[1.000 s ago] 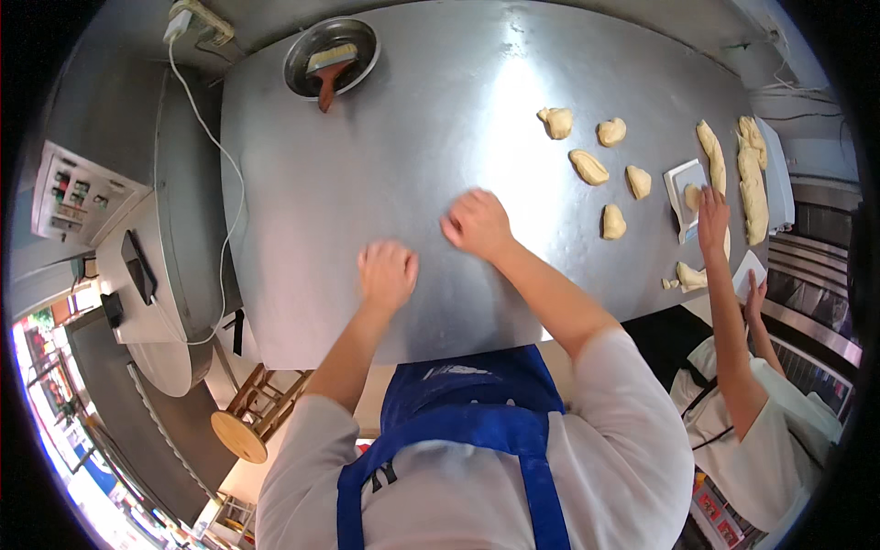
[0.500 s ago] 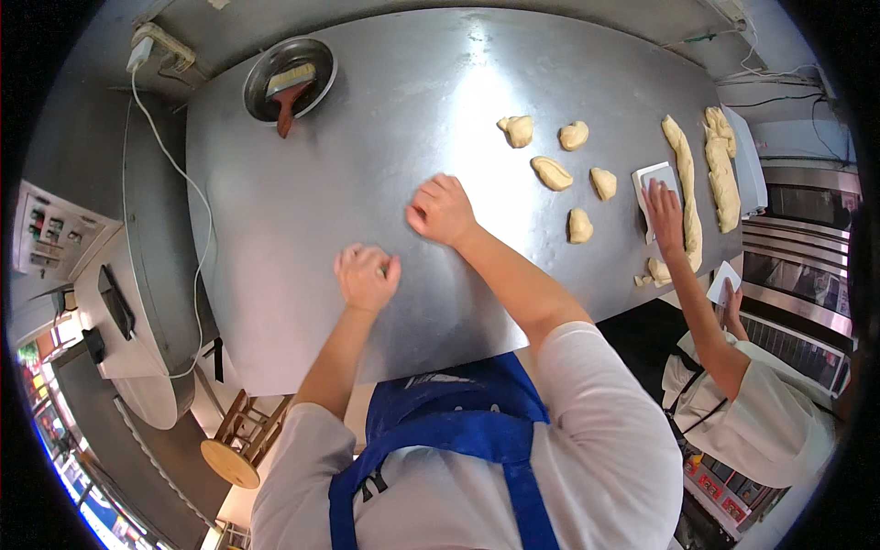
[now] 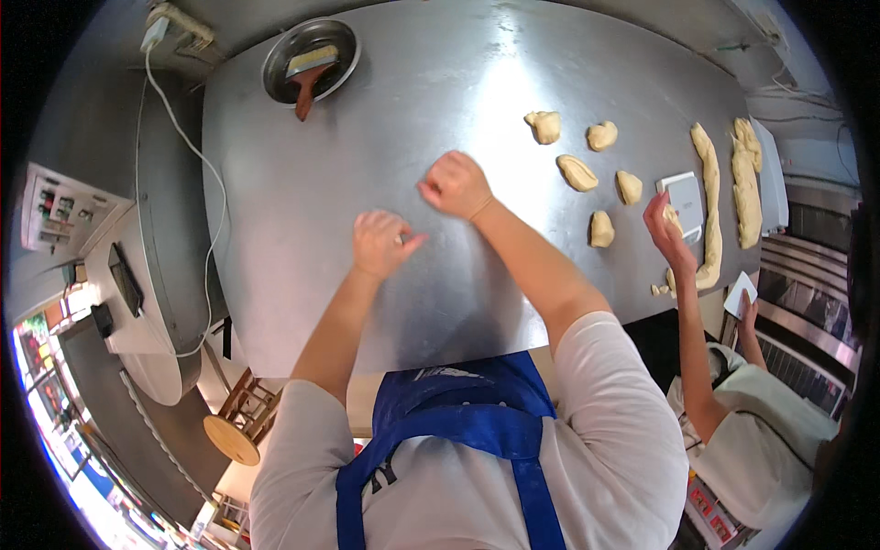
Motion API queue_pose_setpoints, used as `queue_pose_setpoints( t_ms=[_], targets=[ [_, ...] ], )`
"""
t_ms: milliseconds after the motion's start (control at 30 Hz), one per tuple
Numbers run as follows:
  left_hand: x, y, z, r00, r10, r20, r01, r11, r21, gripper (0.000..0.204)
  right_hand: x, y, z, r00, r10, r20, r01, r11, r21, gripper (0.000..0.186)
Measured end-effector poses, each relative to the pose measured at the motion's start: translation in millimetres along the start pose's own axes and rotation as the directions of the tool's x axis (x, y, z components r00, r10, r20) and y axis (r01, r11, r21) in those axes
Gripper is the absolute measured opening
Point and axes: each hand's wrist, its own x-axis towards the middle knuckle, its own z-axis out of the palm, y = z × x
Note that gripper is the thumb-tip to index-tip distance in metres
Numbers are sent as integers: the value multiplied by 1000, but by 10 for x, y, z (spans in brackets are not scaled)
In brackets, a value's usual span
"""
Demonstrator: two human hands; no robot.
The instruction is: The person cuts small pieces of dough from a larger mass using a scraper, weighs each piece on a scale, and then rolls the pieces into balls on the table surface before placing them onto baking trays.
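Observation:
My left hand (image 3: 385, 244) is over the middle of the steel table, fingers curled down and thumb pointing right. A little farther off, my right hand (image 3: 456, 185) is closed in a loose fist, knuckles up. Whatever lies under either palm, if anything, is hidden. Nearest to my right hand are several pieces of pale dough, among them a lumpy one (image 3: 544, 126), an oblong folded one (image 3: 577, 172) and a small one (image 3: 601, 229).
A metal bowl (image 3: 347, 38) with a wooden-handled brush (image 3: 306, 84) stands far left. At right, a co-worker's hand (image 3: 671, 236) holds dough beside a scale (image 3: 685, 202); their other hand holds a white scraper (image 3: 741, 295). Long dough strips (image 3: 710, 197) lie beyond. A stool (image 3: 231, 440) stands lower left.
The view has shifted, so the table's things sit farther right. My hands stay curled, with small moves. The co-worker's hand has come off the scale with a piece of dough.

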Motion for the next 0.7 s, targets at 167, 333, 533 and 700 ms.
queue_pose_setpoints(
  t_ms=[167, 333, 533, 700],
  targets=[
    [-83, -440, -165, 940, -269, -211, 263, 963, -56, 31, -24, 298, -276, 996, 58, -72, -62, 996, -61, 23],
    [-385, -62, -43, 992, 25, -124, -25, 1000, -1, 32, -351, -169, -42, 996, 35, 80, -49, 983, 176, 19],
    [223, -510, 36, 983, -175, -55, 172, 983, -57, 40, 432, 330, -39, 994, -76, 79, 79, 996, -40, 27],
    [-96, -428, -258, 898, -413, -152, 414, 910, -26, 43, 29, 115, -222, 934, 340, 107, -327, 937, -119, 38]
  ],
)
